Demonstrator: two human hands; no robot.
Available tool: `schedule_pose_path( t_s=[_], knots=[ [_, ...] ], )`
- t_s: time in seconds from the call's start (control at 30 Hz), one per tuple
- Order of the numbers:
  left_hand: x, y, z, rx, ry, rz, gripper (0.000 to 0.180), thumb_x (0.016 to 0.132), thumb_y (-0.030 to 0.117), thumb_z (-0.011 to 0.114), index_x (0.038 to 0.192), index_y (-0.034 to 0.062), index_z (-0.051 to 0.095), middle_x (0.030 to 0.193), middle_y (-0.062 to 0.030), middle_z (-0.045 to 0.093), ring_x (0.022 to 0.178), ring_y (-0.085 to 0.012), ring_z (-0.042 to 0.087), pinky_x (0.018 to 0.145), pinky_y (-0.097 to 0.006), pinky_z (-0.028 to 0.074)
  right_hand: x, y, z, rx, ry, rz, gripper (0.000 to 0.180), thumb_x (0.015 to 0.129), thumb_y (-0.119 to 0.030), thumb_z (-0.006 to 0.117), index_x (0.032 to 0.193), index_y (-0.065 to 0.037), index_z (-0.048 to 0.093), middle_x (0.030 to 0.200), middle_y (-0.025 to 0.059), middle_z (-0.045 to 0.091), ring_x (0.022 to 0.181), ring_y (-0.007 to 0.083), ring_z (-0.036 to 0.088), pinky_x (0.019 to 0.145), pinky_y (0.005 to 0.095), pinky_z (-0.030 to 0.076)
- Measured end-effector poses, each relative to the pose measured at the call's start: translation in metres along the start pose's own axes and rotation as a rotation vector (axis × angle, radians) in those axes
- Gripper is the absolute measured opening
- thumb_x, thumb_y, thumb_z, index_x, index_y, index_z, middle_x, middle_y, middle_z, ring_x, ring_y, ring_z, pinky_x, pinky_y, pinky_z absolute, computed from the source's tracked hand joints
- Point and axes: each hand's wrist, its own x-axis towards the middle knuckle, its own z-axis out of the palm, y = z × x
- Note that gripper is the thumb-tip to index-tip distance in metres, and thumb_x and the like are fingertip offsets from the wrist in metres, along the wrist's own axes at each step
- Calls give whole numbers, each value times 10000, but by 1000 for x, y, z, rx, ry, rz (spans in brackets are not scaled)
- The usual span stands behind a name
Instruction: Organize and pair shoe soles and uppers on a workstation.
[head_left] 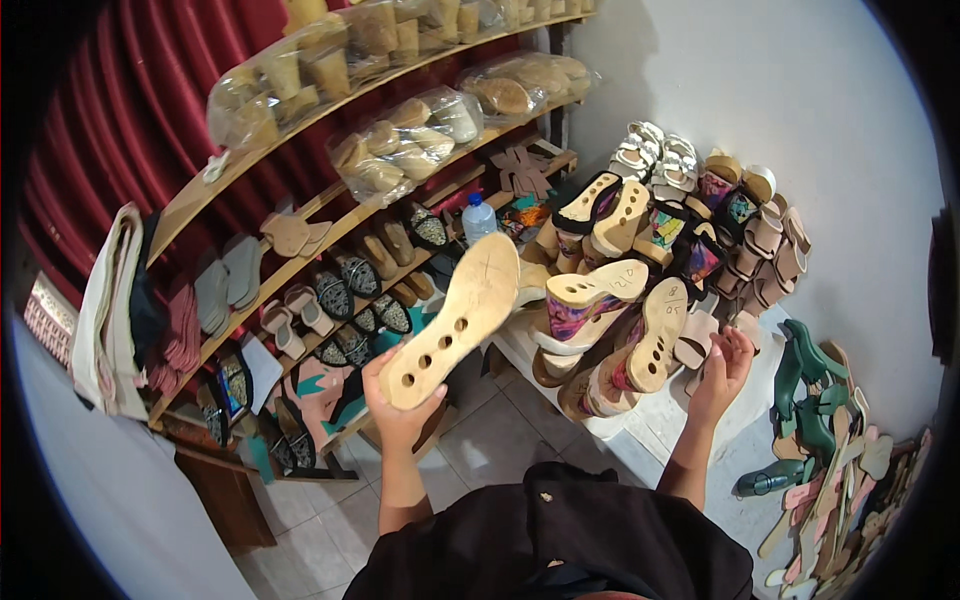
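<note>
My left hand (400, 408) grips a pale wooden shoe sole (455, 325) by its heel end, with the toe end raised and tilted up to the right. Several round holes run along the sole's heel half, and a faint mark shows near the toe. Empty, with its fingers apart and slightly curled, my right hand (726, 370) is over the white table (650, 440), beside beige sandals (697, 335). Between my hands, wedge shoes with colourful sides, one a patterned wedge (590, 295), stand bottom up; another upturned sole (657, 335) has similar holes.
Finished sandals (655, 160) crowd the table's far end. Green shoe parts (800, 390) and a heap of flat sole pieces (835, 490) lie to the right. Shelves at left hold flat shoes (350, 280) and bagged wooden heels (410, 140). A water bottle (478, 220) stands behind the raised sole.
</note>
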Motion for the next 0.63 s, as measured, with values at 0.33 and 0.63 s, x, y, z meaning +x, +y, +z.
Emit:
schedule_pose_path(
  t_s=[0.33,0.63],
  knots=[
    [91,-42,65,-153,-163,-49,688,594,-21,770,1159,-4,378,1159,-164,496,1064,-225,519,903,-349,448,19,1,31,-76,165,18,308,801,-7,524,1108,-13,496,1101,79,516,968,160,520,883,294,381],
    [115,-107,85,-110,-303,187,700,564,12,792,1134,12,387,1023,-135,501,956,-221,533,854,-340,443,-22,-22,39,-300,427,-53,278,824,-33,512,1099,6,497,1106,104,513,949,182,534,883,313,382]
  ],
)
